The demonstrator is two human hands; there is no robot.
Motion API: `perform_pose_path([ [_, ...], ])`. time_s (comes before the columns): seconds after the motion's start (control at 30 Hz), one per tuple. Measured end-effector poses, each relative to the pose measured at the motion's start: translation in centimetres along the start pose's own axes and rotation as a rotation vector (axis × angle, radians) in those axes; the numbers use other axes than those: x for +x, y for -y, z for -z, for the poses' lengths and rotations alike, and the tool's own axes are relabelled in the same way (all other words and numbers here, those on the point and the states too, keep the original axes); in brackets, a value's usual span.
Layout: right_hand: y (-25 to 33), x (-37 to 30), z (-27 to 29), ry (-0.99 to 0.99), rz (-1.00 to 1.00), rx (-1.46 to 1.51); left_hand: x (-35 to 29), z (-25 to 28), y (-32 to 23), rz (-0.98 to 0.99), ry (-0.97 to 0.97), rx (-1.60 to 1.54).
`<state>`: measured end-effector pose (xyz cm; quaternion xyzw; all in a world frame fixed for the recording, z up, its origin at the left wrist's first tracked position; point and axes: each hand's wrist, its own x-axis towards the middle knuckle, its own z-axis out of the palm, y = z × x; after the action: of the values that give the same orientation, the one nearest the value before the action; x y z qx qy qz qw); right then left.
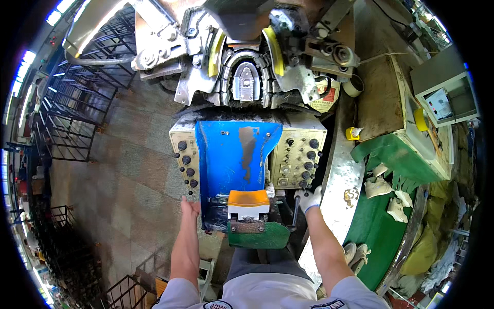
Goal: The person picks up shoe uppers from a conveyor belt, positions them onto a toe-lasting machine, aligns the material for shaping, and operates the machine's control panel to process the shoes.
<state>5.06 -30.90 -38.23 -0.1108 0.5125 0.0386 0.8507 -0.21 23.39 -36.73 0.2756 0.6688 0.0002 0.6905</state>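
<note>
In front of me stands a machine with a blue metal chute between two knobbed control panels. My bare left hand is beside the chute's left edge, below the left control panel; its fingers are mostly hidden. My right hand, in a white glove, is closed at the top of a metal lever, just under the right control panel. An orange-topped white block sits between my hands, above a green plate.
Above the chute is the machine's shoe-shaped clamp, flanked by yellow strips. A green conveyor belt with several light shoe pieces runs along the right. A metal-edged ledge separates it from the machine. Black racks stand left.
</note>
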Motion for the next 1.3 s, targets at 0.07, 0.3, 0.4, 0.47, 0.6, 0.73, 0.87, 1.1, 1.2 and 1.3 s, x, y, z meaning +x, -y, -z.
perform_pose_path([
  [0.07,-1.3,-1.1,-3.4,0.200,0.004,-0.228,2.2,0.9,-3.2,-0.127,0.520,-0.360],
  [0.3,-0.9,-3.9,-6.4,0.098,-0.002,-0.206,-1.6,-2.7,-5.7,-0.075,0.459,0.039],
  [0.4,-1.7,-3.9,-2.2,0.104,-0.032,-0.190,-2.5,0.8,-4.8,-0.131,0.226,0.303],
  [0.47,-1.9,-5.0,1.2,-0.140,-0.014,-0.372,-1.9,3.8,-3.6,-0.208,0.042,0.405],
  [0.6,1.1,-8.7,9.0,-0.104,-0.044,-0.522,-8.4,4.7,-2.1,-0.536,0.073,0.470],
  [0.73,10.2,-11.8,13.8,-0.009,0.130,-0.393,-23.1,-2.4,-3.8,-0.976,0.336,0.552],
  [0.87,21.8,-12.9,9.6,-0.467,0.540,-0.551,-36.6,-9.1,-0.5,-1.424,0.506,0.917],
  [1.1,38.0,-3.1,11.0,-0.599,0.831,-0.580,-37.6,-11.6,4.5,-1.795,0.226,1.749],
  [1.2,37.0,-0.1,7.0,-0.837,0.891,-0.655,-37.8,-11.4,5.5,-1.789,0.092,1.690],
  [1.3,37.0,-3.5,9.3,-0.333,1.040,-0.369,-37.4,-12.5,5.4,-1.836,0.122,1.616],
])
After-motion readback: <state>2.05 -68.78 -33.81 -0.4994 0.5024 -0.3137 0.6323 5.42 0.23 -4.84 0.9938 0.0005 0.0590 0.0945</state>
